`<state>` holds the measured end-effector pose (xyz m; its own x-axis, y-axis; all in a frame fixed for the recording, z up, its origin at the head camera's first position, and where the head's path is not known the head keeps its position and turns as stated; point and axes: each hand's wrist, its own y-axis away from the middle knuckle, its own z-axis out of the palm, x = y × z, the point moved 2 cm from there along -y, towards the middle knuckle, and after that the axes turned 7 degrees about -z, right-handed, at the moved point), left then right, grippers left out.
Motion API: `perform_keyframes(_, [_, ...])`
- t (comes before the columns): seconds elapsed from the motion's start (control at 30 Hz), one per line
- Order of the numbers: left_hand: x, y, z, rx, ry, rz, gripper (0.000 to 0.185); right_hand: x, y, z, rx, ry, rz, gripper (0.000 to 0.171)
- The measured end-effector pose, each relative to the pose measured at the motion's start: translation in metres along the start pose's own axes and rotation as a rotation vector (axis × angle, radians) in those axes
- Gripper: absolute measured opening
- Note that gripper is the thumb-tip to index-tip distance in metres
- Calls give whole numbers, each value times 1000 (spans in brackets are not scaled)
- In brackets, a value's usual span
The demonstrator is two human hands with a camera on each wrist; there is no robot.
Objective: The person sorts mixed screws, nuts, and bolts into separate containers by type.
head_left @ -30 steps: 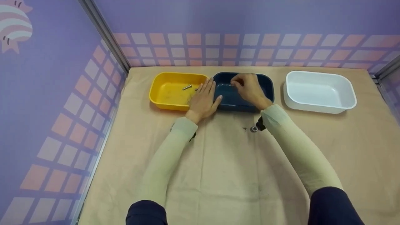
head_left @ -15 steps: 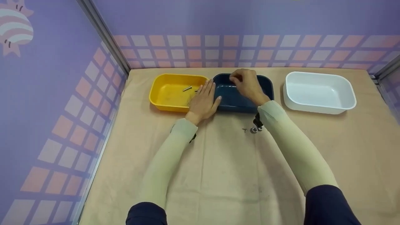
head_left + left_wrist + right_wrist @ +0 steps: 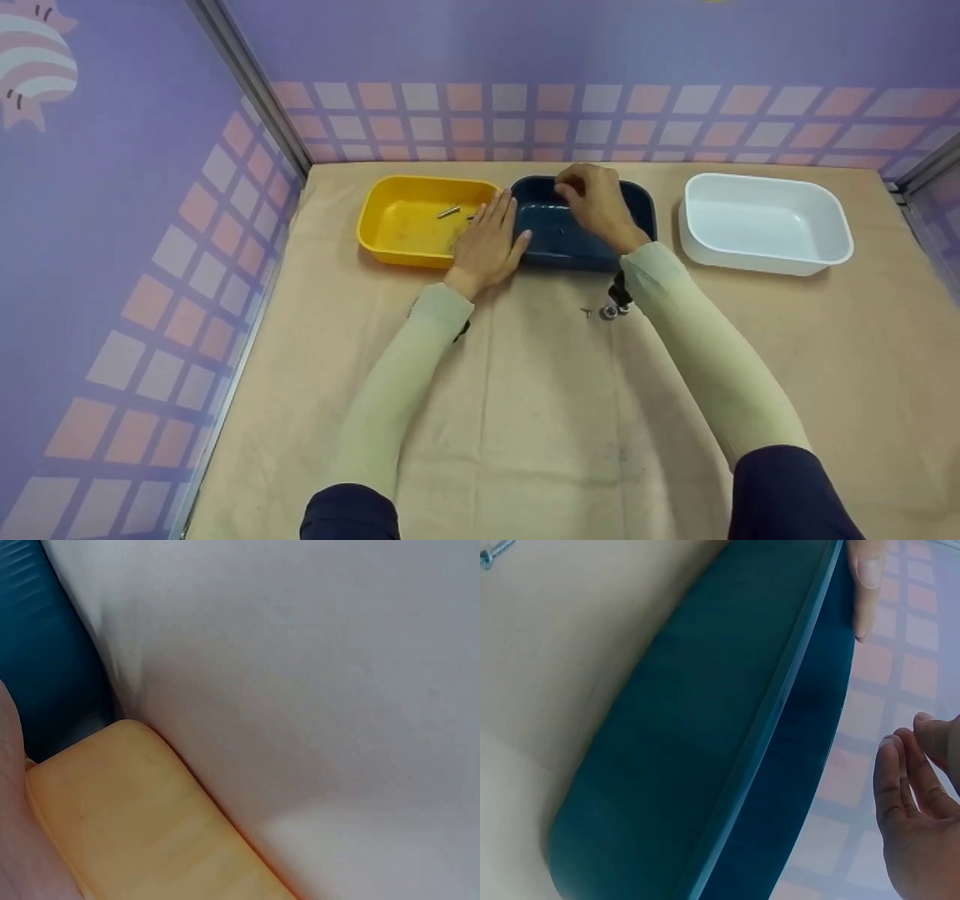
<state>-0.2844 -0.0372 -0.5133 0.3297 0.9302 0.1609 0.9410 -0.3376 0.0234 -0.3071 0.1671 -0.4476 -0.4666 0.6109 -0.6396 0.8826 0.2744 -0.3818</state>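
Risk assessment, largest item first. The dark blue tray [image 3: 581, 251] is sitting between the yellow tray [image 3: 397, 225] and the white tray [image 3: 765, 221] at the far side of the cloth-covered table [image 3: 525, 420]. The left hand [image 3: 487, 240] is lying flat with straight fingers across the gap between the yellow and blue trays, thumb resting on the blue rim; it is gripping nothing. The right hand [image 3: 596, 202] is hovering over the back of the blue tray with its fingertips drawn together. Whether they are pinching a small part cannot be told; the right wrist view is showing only loosely curled fingers [image 3: 911, 802] with nothing seen between them.

Judged hazards: if a small part is being pinched, it could be slipping out and landing on the rim or the cloth. The left hand, bearing on light trays, could be nudging either sideways. The right forearm is passing just above loose hardware [image 3: 609, 310] on the cloth and could be sweeping it away.

Count: three trays, one of each colour; two hands; one screw [image 3: 448, 212] plainly visible in the yellow tray, with a second partly hidden by the left fingers; two or three small metal pieces on the cloth, too small to count surely.
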Motion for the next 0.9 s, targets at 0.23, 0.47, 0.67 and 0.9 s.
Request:
perform_keyframes(0.23, [-1, -2, 1, 0, 3, -1, 76, -1, 4, -2, -1, 14, -35, 19])
perform_keyframes(0.47, [-1, -4, 3, -19, 5, -12, 76, -1, 13, -8, -4, 34, -78, 18])
perform_keyframes(0.67, [-1, -4, 2, -32, 10, -16, 76, -8, 25, -11, -9, 27, -91, 18])
perform_keyframes(0.9, [0, -2, 1, -15, 8, -12, 76, -13, 41, -14, -11, 21, -127, 15])
